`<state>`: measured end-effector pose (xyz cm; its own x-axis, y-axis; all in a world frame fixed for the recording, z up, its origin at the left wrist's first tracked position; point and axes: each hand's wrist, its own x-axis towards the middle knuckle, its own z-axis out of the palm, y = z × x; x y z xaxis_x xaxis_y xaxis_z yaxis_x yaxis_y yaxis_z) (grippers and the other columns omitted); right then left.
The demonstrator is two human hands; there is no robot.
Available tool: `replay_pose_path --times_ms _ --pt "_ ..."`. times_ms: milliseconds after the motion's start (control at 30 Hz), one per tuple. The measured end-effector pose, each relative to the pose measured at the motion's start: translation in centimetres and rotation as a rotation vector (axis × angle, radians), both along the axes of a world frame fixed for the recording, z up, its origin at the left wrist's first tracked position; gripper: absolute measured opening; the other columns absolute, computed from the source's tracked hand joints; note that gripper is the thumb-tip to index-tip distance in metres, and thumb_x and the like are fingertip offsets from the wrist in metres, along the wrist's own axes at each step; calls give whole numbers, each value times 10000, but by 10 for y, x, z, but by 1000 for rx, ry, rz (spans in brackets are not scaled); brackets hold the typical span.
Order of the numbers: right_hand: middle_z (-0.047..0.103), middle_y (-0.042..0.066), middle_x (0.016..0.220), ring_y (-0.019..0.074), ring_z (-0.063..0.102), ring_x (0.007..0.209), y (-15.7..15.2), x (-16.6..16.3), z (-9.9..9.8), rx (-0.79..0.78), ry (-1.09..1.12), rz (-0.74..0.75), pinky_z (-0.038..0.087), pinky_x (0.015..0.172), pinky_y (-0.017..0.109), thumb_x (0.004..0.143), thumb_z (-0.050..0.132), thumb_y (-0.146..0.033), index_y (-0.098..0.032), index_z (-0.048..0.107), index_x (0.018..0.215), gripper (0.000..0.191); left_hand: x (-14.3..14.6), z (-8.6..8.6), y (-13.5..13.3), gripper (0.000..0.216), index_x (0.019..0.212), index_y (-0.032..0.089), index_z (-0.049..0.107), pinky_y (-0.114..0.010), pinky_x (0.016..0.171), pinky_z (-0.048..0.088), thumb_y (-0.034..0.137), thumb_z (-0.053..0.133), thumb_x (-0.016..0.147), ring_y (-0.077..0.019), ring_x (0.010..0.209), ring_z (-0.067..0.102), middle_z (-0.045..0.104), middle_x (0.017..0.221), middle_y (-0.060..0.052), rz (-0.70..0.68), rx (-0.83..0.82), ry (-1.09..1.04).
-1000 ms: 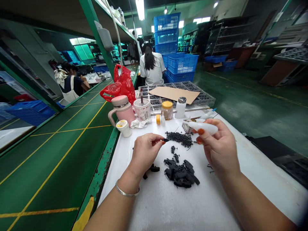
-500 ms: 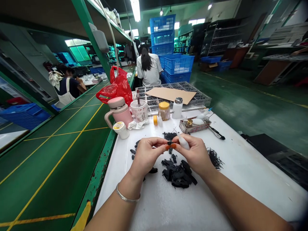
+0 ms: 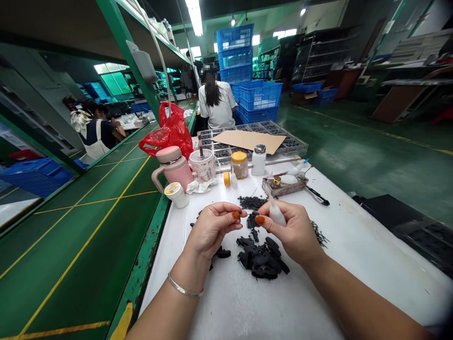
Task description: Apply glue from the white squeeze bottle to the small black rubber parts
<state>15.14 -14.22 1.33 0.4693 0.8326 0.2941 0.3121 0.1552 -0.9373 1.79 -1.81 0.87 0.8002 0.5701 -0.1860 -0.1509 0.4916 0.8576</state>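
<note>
My left hand (image 3: 212, 229) hovers over the white table (image 3: 247, 302), thumb and forefinger pinched on something too small to name. My right hand (image 3: 292, 231) is closed around a small white squeeze bottle (image 3: 276, 215) and also pinches a small black plastic part (image 3: 252, 220) at its fingertips. The two hands are a few centimetres apart. Just below them lies a heap of black plastic parts (image 3: 264, 257). A pile of tiny black pieces (image 3: 251, 203) lies behind the hands, and thin black slivers (image 3: 318, 231) lie right of my right hand.
At the table's back stand a pink mug (image 3: 173, 167), a white cup (image 3: 201, 165), a yellow-lidded jar (image 3: 239, 164), a white bottle (image 3: 259, 160), a small tray (image 3: 285, 185) and clear compartment trays under cardboard (image 3: 247, 140). A green conveyor (image 3: 88, 208) runs left. Two people sit beyond.
My right hand came in from the right with the bottle to meet my left hand, then the two parted slightly; the black part now sits at the right fingertips.
</note>
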Motion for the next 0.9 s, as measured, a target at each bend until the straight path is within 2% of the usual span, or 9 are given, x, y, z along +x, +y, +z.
replay_pose_path --times_ms 267,433,600,733,900 --pt "518 -29 566 89 413 510 -2 -3 3 29 -28 20 324 470 214 769 683 -307 -155 615 682 188 1 -1 0 127 714 96 666 -183 629 534 138 768 651 -98 654 635 705 826 -70 -24 -79 -84" --pt "528 -25 574 89 427 517 -2 -4 3 32 -39 14 333 478 211 782 667 -330 -151 612 674 217 0 -3 0 120 678 106 639 -157 588 518 118 756 656 -83 628 613 671 749 -41 -32 -137 -131" --pt "531 -20 575 93 426 514 -2 -4 4 31 -39 17 334 475 216 784 662 -343 -150 608 665 233 1 -2 -2 193 723 125 642 -135 567 512 102 798 611 -86 645 626 662 745 -23 -32 -203 -149" --pt "514 -22 565 93 412 506 -3 -4 6 34 -43 8 326 468 219 781 659 -348 -150 605 661 238 2 -3 -4 230 851 121 677 -127 597 516 105 783 648 -76 666 619 649 748 -24 -54 -188 -129" --pt "514 -22 558 96 411 503 -4 -5 6 37 -38 10 326 466 222 776 660 -352 -153 608 661 236 3 -4 -4 171 805 122 672 -138 609 523 121 772 666 -72 671 613 648 800 -24 -42 -169 -141"
